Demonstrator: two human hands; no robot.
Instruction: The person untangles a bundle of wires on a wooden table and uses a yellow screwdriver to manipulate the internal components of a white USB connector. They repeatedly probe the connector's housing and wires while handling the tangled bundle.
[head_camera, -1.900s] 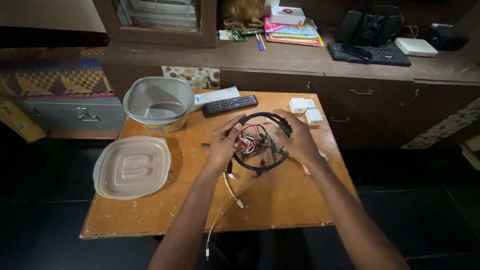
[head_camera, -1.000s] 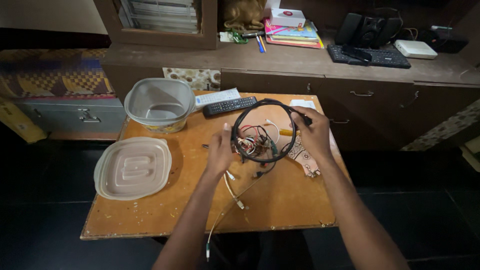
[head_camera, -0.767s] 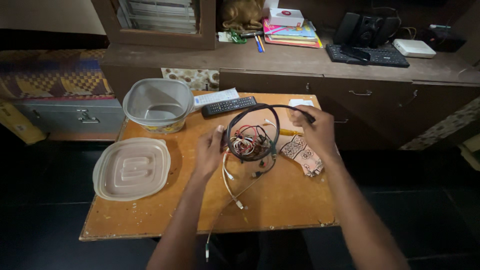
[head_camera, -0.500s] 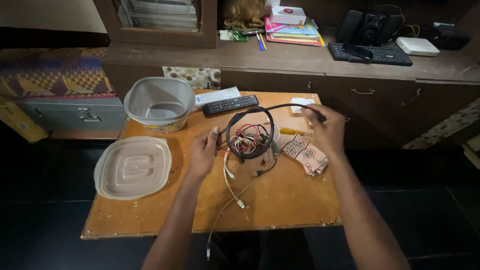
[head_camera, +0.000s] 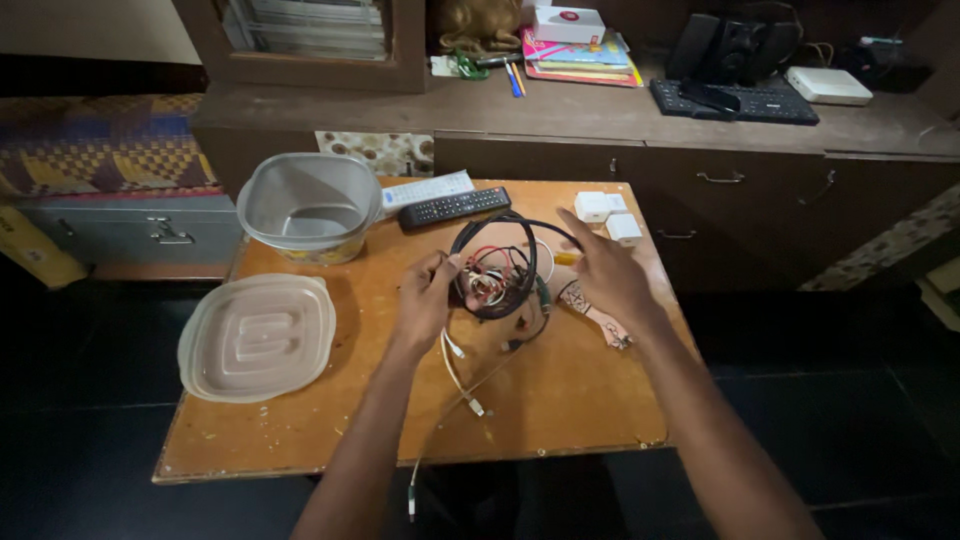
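My left hand pinches the left side of a tangled bundle of cables, black loops with red and white wires inside, held just above a small wooden table. My right hand hovers at the bundle's right, fingers spread, one fingertip near a black cable loop; its grip cannot be told. White cable ends trail from the bundle toward the table's front edge.
A grey plastic tub stands at the table's back left, its lid lies at the left edge. A black remote and a white remote lie behind the bundle. White adapters sit at back right. A cabinet counter runs behind.
The bundle was lifted and pulled open by both hands, then lowered. My right hand drew the black loop out to the right and has now come back toward the bundle.
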